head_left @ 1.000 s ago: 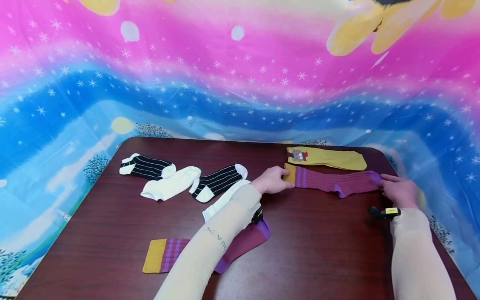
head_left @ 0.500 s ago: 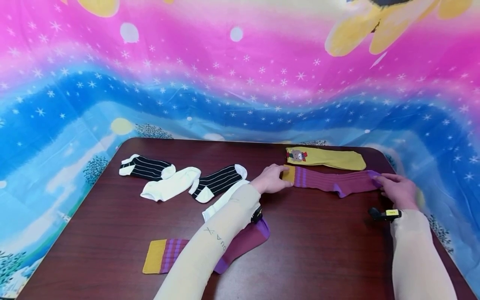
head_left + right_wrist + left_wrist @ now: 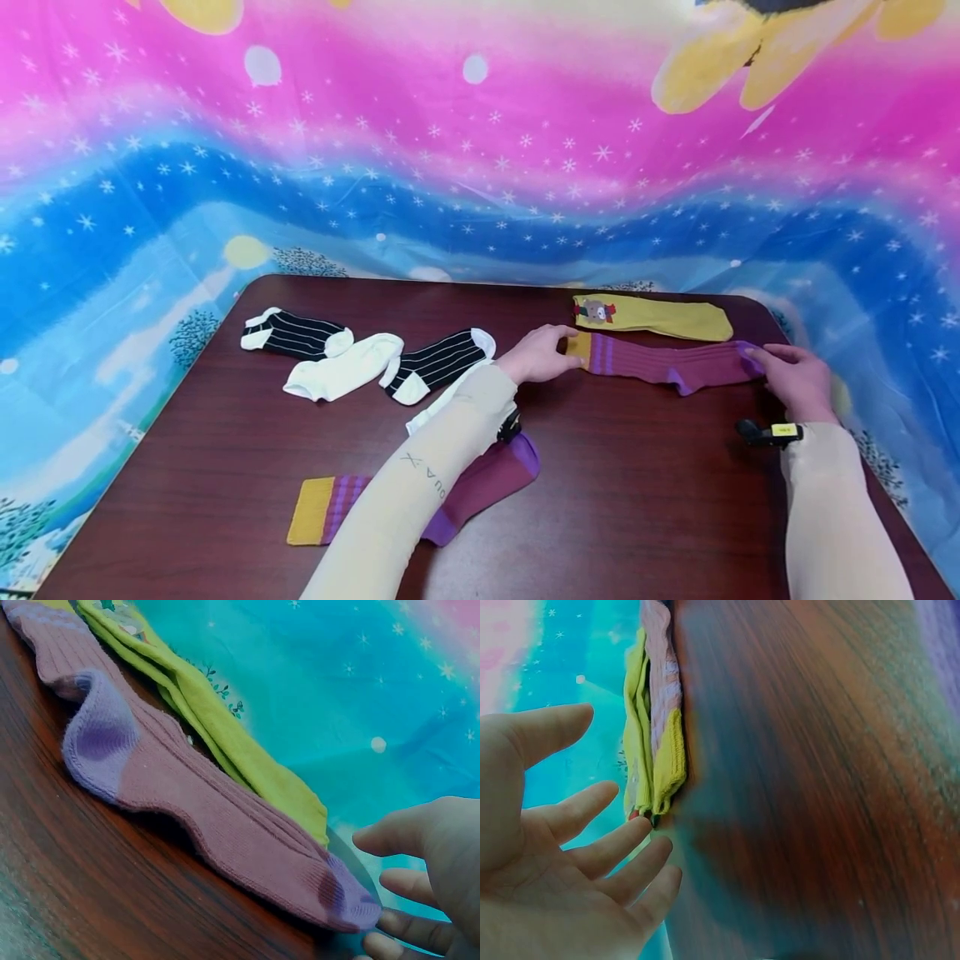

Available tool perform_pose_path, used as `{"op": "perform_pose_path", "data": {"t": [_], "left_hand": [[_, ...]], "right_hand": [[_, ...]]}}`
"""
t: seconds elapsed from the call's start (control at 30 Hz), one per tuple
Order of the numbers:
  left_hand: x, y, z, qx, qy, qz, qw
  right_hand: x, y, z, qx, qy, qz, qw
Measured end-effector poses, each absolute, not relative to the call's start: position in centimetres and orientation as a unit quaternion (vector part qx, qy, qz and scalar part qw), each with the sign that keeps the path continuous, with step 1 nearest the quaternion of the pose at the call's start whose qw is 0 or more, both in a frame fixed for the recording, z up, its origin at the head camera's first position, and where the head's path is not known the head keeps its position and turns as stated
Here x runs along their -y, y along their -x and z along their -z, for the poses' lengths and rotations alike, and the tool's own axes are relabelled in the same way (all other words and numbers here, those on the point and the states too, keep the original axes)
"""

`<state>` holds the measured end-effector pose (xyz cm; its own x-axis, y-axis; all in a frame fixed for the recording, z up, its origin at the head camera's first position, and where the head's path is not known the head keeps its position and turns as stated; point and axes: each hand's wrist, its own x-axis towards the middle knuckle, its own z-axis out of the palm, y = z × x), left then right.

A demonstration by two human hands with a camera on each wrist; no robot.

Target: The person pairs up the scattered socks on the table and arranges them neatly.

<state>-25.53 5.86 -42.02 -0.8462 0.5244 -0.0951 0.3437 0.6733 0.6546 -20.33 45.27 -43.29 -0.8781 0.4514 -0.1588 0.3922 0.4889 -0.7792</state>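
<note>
From where I stand, the maroon ribbed sock (image 3: 637, 360) lies flat on the far right part of the dark wood-grain table (image 3: 660, 500), with its long axis running from left to right, between the two hands of the person. The left hand (image 3: 542, 354) is at its mustard cuff (image 3: 579, 348), and the right hand (image 3: 798, 379) is at its purple toe (image 3: 742, 352), so each hand is nearer to its own end, and the purple heel (image 3: 681, 383) points towards the person's side. Neither hand grasps the sock: the left fingers are spread and have no cloth between them, and the right fingers are relaxed and loosely stretched, also without a pinch. If a fingertip lightly touches the cuff or the toe, I cannot tell. Just beyond, along the same direction, lies the yellow sock with a bear picture (image 3: 660, 318), almost parallel and very close to the maroon one. The other maroon sock (image 3: 495, 487) is well apart, nearer to the person and partly hidden under the left sleeve (image 3: 397, 500), while two black striped ankle socks (image 3: 442, 362) and two white ones (image 3: 341, 369) lie to the left
</note>
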Motion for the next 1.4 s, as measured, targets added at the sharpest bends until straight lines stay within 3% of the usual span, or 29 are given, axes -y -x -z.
{"op": "perform_pose_path", "data": {"t": [0.53,1.4], "left_hand": [[-4.4,25.8,40.7,-0.896,-0.252,-0.343,0.127],[-2.1,25.9,38.8,-0.886,-0.246,-0.38,0.1]], "right_hand": [[-42.7,20.7,41.0,0.871,0.204,-0.445,0.037],[-37.0,20.7,37.4,0.897,0.092,-0.42,0.1]]}}
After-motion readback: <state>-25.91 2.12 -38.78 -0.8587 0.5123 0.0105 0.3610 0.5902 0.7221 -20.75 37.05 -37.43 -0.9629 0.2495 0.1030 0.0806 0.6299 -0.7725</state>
